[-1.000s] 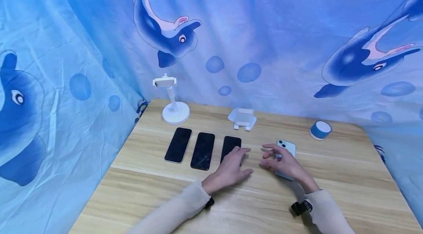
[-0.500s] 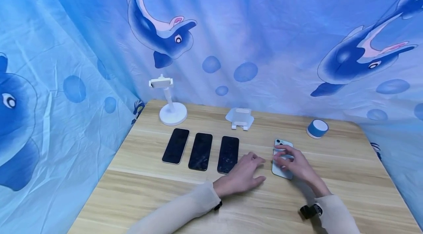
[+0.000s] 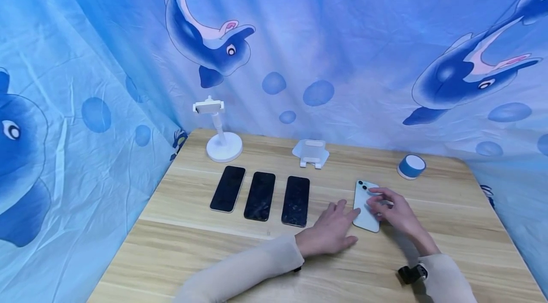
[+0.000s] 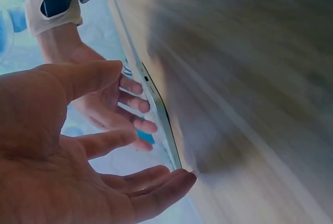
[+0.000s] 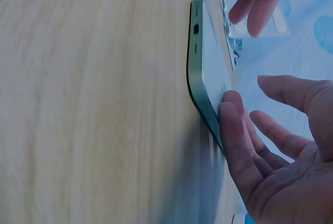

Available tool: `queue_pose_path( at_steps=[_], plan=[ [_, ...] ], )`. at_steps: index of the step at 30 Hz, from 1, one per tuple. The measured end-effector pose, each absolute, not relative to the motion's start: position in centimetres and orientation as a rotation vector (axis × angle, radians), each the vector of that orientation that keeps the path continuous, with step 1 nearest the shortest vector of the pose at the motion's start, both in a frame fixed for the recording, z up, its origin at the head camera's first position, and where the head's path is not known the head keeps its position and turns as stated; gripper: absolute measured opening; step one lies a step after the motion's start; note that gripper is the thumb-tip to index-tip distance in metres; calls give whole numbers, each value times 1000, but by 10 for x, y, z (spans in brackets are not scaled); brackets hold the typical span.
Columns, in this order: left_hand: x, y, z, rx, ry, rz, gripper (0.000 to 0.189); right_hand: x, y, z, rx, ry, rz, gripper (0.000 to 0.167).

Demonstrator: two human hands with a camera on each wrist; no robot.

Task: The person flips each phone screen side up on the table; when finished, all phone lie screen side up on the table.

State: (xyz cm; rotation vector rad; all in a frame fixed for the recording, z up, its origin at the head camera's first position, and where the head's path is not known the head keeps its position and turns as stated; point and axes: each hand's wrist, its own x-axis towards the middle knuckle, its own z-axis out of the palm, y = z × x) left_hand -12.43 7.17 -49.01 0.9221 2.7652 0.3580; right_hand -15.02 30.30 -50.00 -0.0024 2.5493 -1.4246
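Note:
A pale mint phone (image 3: 363, 215) lies on the table with its camera side up. My left hand (image 3: 331, 232) reaches in from the left, fingers spread, with fingertips right at the phone's left edge. From the right, my right hand (image 3: 396, 212) hovers over the phone's right side with fingers loosely bent. The right wrist view shows the right hand's fingertips (image 5: 230, 112) at the phone's long edge and the thumb raised apart from it. In the left wrist view the phone's thin side (image 4: 165, 125) shows between both hands. Neither hand grips it.
Three dark-screened phones lie in a row to the left: one phone (image 3: 228, 189), a middle phone (image 3: 259, 196) and a nearer phone (image 3: 296, 200). Behind them stand a white round-based phone stand (image 3: 224, 147) and a small folding stand (image 3: 311, 153). A blue-white cylinder (image 3: 412, 167) sits back right.
My left hand has moved right, from over the third dark phone to the mint phone's left edge. My right hand has shifted right across the mint phone, uncovering more of its back.

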Motion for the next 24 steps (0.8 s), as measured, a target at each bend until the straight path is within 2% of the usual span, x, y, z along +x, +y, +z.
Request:
queue_pose_path(
  at_steps=[10,24],
  plan=[
    [-128,94,-491,956,2853,240,71,-160,314,-502,16,2627,-1394,52],
    [-133,124,-493,858,2906,213,70,-173,326,-506,86,2678,-1350,47]
  ],
)
